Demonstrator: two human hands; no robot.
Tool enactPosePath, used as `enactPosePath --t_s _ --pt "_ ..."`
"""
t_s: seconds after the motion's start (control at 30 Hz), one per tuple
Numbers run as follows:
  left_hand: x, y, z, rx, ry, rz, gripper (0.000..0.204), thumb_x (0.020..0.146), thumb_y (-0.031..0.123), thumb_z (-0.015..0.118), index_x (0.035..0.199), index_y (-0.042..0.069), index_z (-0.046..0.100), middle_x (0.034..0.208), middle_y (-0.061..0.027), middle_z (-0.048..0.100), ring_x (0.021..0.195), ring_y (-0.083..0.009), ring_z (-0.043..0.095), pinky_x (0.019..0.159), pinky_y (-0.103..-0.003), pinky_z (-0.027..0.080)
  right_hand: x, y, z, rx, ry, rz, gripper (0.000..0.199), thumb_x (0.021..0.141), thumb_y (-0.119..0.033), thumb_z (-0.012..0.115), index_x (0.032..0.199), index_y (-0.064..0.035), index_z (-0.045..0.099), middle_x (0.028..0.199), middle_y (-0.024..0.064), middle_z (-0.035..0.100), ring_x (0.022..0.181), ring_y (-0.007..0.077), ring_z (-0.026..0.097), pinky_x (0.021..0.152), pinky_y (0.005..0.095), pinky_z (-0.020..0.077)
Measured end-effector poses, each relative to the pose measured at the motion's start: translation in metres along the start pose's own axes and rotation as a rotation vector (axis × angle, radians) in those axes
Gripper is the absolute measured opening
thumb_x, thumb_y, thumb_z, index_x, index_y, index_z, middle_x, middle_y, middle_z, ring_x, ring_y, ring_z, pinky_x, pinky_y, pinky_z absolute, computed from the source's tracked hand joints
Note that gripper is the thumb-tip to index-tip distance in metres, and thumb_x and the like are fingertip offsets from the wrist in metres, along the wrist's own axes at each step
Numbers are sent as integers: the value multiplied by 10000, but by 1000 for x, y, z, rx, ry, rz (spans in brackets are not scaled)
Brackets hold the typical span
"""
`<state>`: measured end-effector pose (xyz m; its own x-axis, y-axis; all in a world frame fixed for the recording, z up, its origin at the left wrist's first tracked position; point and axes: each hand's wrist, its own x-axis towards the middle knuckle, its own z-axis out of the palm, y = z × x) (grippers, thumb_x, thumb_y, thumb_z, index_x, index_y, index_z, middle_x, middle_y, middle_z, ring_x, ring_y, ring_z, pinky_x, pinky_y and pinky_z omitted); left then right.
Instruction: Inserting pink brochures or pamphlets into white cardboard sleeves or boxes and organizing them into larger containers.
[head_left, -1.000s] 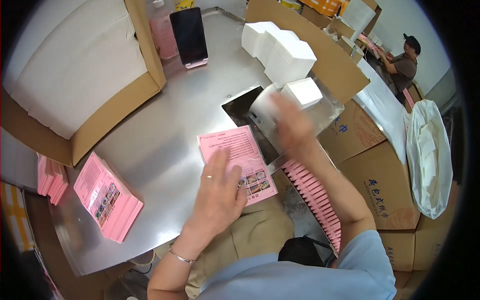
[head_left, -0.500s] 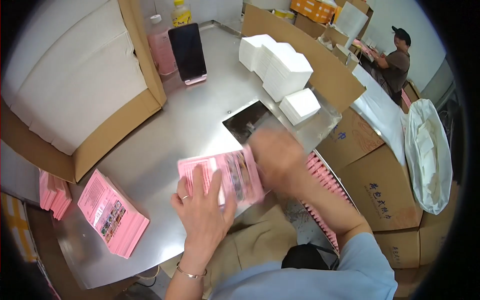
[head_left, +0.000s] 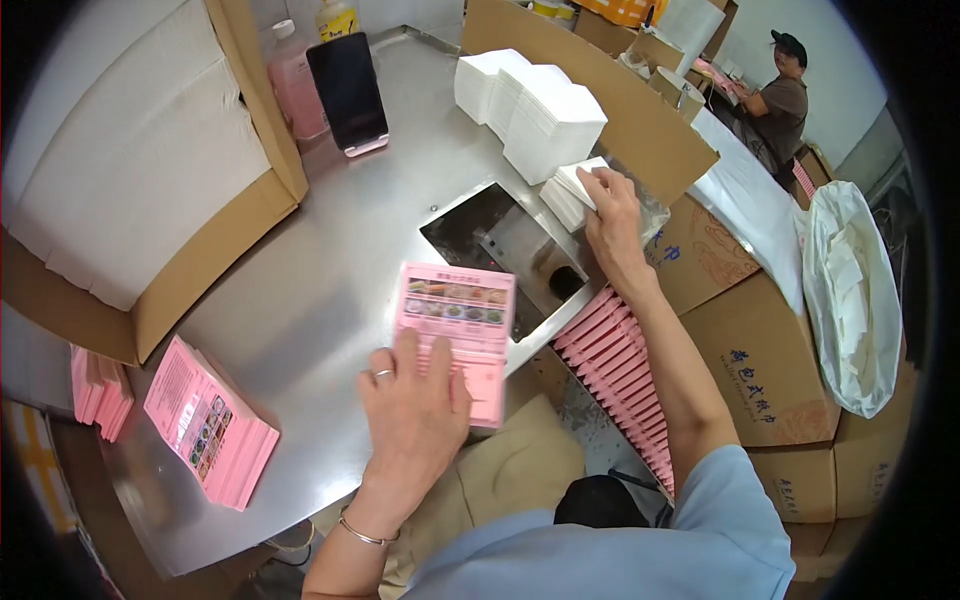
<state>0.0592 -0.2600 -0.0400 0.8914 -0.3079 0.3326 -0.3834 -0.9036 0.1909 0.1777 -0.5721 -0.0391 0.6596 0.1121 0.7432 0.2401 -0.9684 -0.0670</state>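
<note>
My left hand lies with fingers outstretched on the lower part of a pink printed paper sleeve, pressing it to the steel table. Rows of small food pictures cover the sleeve's upper half. Farther right, my right hand is at the short stack of white paper napkins, its thumb and fingers pinching at the top of the stack. Taller stacks of white napkins stand just behind it. A thick pile of pink sleeves rests at the table's left.
A dark rectangular opening is set in the steel table. Below its right edge, pink packets stand in a long row. A phone leans on a stand. Cardboard boxes and a co-worker are at right.
My right hand has moved from the pink sleeve up to the short napkin stack. The sleeve has turned and lies flatter, its pictures now at the far end. My left hand stays on it.
</note>
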Motion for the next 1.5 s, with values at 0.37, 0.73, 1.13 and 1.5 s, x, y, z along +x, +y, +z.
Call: enactPosePath --t_s 0.37,0.73,1.13,1.5 --pt "5 4 -14 -297 -8 68 851 734 162 753 1494 46 389 999 -190 520 896 -341 525 770 -432 441 -42 -160 -6 346 -337 -408 401 845 -152 601 1212 7 579 1082 254 608 1100 408 597 1009 752 347" --pt "-42 -84 -64 -259 431 -43 181 718 -24 537 878 16 610 963 -144 616 988 -365 578 858 -505 454 -23 -90 4 143 -454 -42 121 891 -170 653 885 -49 651 799 164 668 760 361 669 645 496 504" --pt "-53 -121 -92 -327 226 -328 156 922 -44 549 1067 12 556 940 -103 549 918 -255 561 837 -344 465 -4 -20 12 -60 -85 63 193 884 -163 655 804 12 667 893 178 582 872 349 575 754 467 490" --pt "-19 -40 -14 -133 42 -67 248 853 120 728 1048 36 600 1072 -172 543 1028 -359 501 926 -473 386 -4 -7 1 9 -185 106 143 852 -137 658 872 -3 704 867 176 589 860 355 580 750 473 497"
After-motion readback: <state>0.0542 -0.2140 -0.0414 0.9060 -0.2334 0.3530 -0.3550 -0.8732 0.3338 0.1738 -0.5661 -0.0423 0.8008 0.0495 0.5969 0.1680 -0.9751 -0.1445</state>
